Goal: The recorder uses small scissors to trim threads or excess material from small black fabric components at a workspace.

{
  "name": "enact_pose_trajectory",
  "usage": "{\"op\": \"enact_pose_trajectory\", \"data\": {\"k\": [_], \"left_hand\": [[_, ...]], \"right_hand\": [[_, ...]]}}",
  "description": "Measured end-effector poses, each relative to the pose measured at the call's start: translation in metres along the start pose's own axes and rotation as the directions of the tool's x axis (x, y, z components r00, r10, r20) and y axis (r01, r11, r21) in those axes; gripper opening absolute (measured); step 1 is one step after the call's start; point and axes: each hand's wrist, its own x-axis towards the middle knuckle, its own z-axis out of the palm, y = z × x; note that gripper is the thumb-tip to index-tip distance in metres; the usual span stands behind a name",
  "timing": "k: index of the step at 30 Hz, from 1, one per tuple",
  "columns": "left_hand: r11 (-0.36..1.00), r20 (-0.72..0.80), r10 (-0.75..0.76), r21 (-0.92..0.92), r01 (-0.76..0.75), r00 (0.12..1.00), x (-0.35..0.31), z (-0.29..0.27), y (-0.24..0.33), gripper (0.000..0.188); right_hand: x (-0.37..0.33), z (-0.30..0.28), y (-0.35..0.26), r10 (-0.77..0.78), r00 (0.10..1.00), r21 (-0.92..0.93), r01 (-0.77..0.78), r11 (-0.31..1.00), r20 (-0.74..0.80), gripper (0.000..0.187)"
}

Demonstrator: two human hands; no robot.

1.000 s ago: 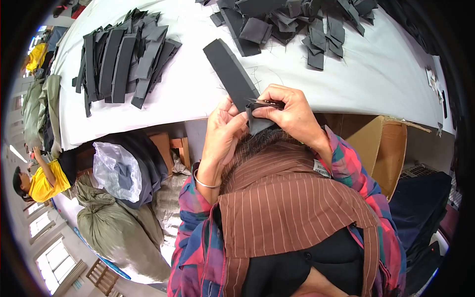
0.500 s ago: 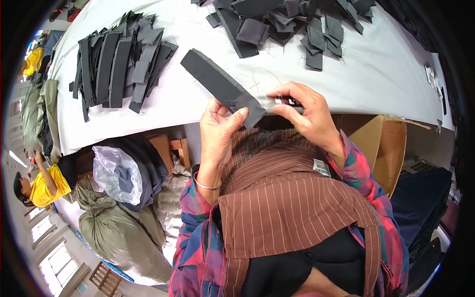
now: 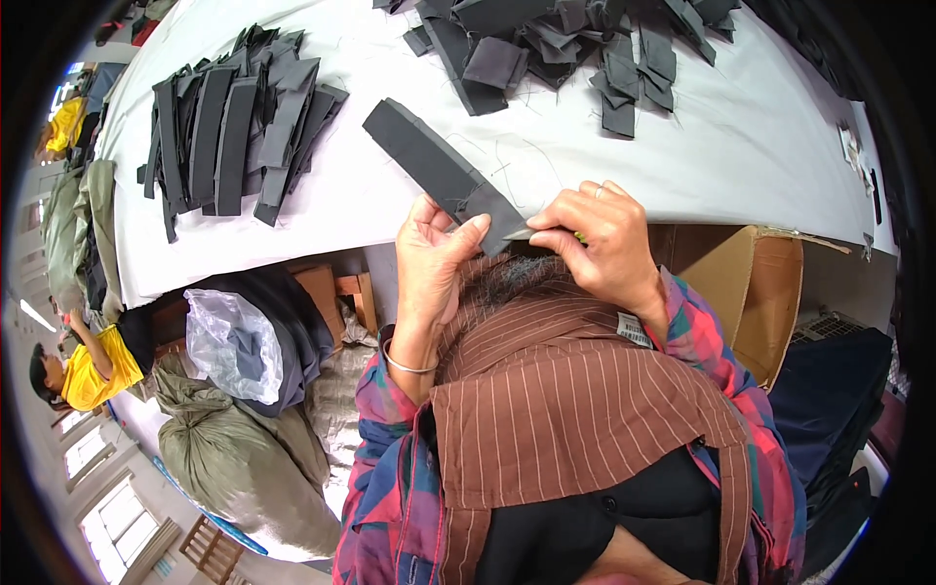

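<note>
My left hand (image 3: 434, 255) pinches the near end of a dark grey folded fabric strip (image 3: 429, 156) between thumb and fingers. The strip slants away to the upper left over the table's front edge, loose threads on its side. My right hand (image 3: 600, 234) is closed at the strip's near right corner. In its grip is a small tool with a pale metal tip (image 3: 521, 235); a yellow-green bit shows by the fingers, and the rest is hidden. Loose threads and lint lie on my brown striped apron (image 3: 575, 419) below.
On the white-covered table (image 3: 370, 58), a pile of grey strips (image 3: 234, 136) lies at left and a loose heap (image 3: 546, 49) at the back. A cardboard box (image 3: 770, 302) stands under the right edge. Stuffed sacks (image 3: 244, 468) and a person in yellow (image 3: 97, 370) are at left.
My right hand has moved down and closed its fingers, bringing the tool's tip to the strip's corner. The strip has shifted slightly right in my left hand.
</note>
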Motion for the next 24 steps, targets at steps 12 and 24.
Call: {"op": "enact_pose_trajectory", "data": {"k": [12,24], "left_hand": [[0.999,0.004,0.022,-0.031,-0.022,1.0,0.0,-0.003,-0.003,0.04],[0.996,0.037,-0.034,-0.081,0.037,0.999,-0.001,-0.004,-0.002,0.041]], "right_hand": [[-0.018,0.0,0.007,0.435,0.896,0.463,-0.426,0.777,0.093,0.014],[-0.01,0.002,0.002,0.166,0.977,0.195,-0.138,0.971,-0.136,0.012]]}}
